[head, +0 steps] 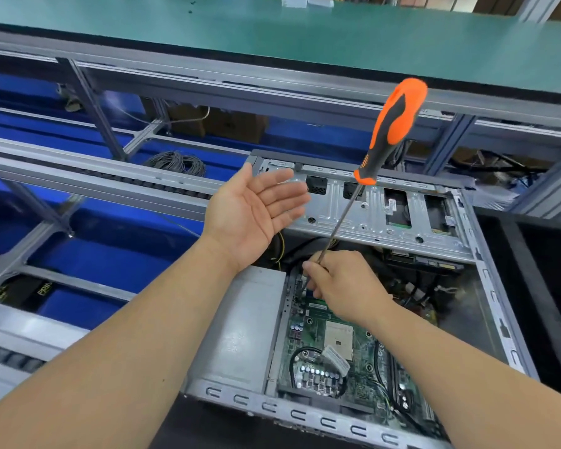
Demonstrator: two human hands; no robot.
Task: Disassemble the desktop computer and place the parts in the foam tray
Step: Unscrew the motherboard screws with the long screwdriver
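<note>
The open desktop case (486, 277) lies on its side before me, with the green motherboard (340, 345) exposed and the grey power supply (243, 332) at its left. My right hand (347, 286) pinches the metal shaft of an orange and black screwdriver (394, 124) low down, inside the case above the board. The handle points up and away. My left hand (250, 212) hovers palm up, fingers spread, over the case's far left corner, holding nothing. The silver drive cage (370, 205) spans the far side. The screwdriver tip is hidden by my right hand.
Black foam (531, 254) lies to the right of the case. A metal-framed conveyor with blue bins (104, 264) runs at left. A coil of grey cable (178, 162) sits behind. A green-topped bench (272, 30) spans the back.
</note>
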